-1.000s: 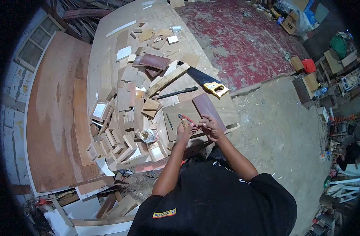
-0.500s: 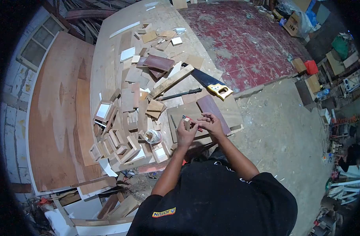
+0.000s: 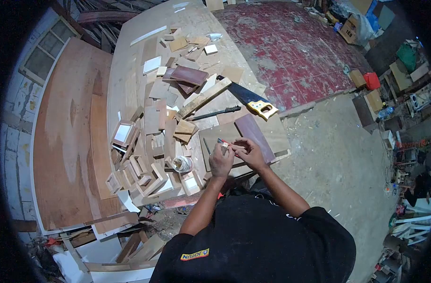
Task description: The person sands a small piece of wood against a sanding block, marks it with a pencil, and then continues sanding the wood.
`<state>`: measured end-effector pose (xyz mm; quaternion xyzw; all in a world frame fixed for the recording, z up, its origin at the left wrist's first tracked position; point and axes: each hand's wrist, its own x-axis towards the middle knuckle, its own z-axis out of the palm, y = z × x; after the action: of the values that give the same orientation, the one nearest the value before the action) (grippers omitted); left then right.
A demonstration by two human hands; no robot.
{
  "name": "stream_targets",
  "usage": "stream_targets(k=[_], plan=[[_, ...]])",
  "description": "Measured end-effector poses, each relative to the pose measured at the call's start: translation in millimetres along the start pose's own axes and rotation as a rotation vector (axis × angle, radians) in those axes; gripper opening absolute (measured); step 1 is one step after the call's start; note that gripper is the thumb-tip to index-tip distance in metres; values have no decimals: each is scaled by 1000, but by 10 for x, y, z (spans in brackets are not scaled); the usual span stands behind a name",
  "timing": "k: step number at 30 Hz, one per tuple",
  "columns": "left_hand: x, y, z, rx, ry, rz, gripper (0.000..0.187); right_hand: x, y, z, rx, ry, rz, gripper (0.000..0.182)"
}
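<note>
My left hand (image 3: 220, 162) is closed round a small pale wood piece (image 3: 225, 145) above the board at the near edge of the workbench. My right hand (image 3: 251, 154) touches it from the right, fingers bent together; a thin red item shows between the hands, partly hidden by the fingers. A purple-brown board (image 3: 254, 137) lies just beyond my right hand. To the left of my left hand are a dark pencil-like stick (image 3: 206, 145) and an open white tub (image 3: 182, 164). Farther up lies a handsaw with a yellow handle (image 3: 262, 108).
Wood offcuts and small wooden frames (image 3: 138, 165) cover the left of the workbench (image 3: 130, 70). A long batten (image 3: 206, 98) and a black tool (image 3: 219, 113) lie beyond the hands. A large plywood sheet (image 3: 69, 137) leans at the left. At the far right edge another person (image 3: 423, 186) is partly visible.
My left hand has turned slightly and its fingers have closed more round the small piece. My right hand has moved slightly down and left, closer to it. More of the red item shows.
</note>
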<state>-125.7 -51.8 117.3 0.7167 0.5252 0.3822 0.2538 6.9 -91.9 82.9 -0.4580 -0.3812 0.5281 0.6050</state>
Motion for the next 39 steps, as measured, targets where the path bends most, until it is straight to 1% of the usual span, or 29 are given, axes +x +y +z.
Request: stream_targets(k=[7, 9, 10, 12, 16, 18, 21, 22, 24, 25, 27, 28, 30, 31, 33, 34, 36, 37, 39], plan=[[24, 23, 20, 25, -28, -78, 20, -1, -33, -26, -26, 48, 18, 42], [37, 6, 24, -51, -34, -99, 20, -6, -91, -22, 63, 96, 81, 42], [39, -1, 24, -51, -34, -100, 20, -14, -118, -14, 64, 95, 81, 42], [48, -14, 25, -193, -74, -195, 20, -19, -174, 3, 159, 124, 104, 42], [48, -83, 55, -148, -64, -227, 22, -27, -156, -19, 177, 135, 129, 42], [56, -172, 83, -261, -136, -311, 23, -36, -130, -43, 206, 118, 120, 42], [23, -393, 193, -316, -119, -303, 25, -49, -175, -37, 197, 123, 138, 41], [21, -397, 188, -317, -119, -303, 25, -48, -171, -38, 196, 123, 138, 41], [16, -406, 181, -392, -213, -360, 26, -42, -156, -33, 192, 133, 154, 40], [24, -338, 129, -393, -212, -362, 26, -37, -130, -44, 191, 132, 156, 40], [52, -131, -28, -267, -236, -262, 25, -34, -59, -76, 157, 119, 133, 39], [51, -161, -13, -267, -235, -264, 25, -37, -71, -73, 156, 118, 135, 39], [42, -222, 18, -333, -220, -333, 22, -50, -96, -67, 100, 108, 125, 37], [41, -202, 9, -334, -218, -336, 22, -53, -68, -74, 99, 106, 128, 37], [43, -153, -7, -411, -204, -419, 19, -42, -15, -83, 9, 82, 94, 35], [21, -288, 70, -411, -202, -419, 19, -35, 17, -93, 8, 80, 94, 35], [-69, -691, 282, -432, -116, -450, 14, -26, 97, -119, 15, 80, 89, 33], [-78, -671, 249, -433, -115, -450, 14, -10, 156, -137, 15, 79, 88, 33], [-104, -631, 177, -619, -87, -550, 12, 15, 271, -176, -137, 151, 95, 26]])
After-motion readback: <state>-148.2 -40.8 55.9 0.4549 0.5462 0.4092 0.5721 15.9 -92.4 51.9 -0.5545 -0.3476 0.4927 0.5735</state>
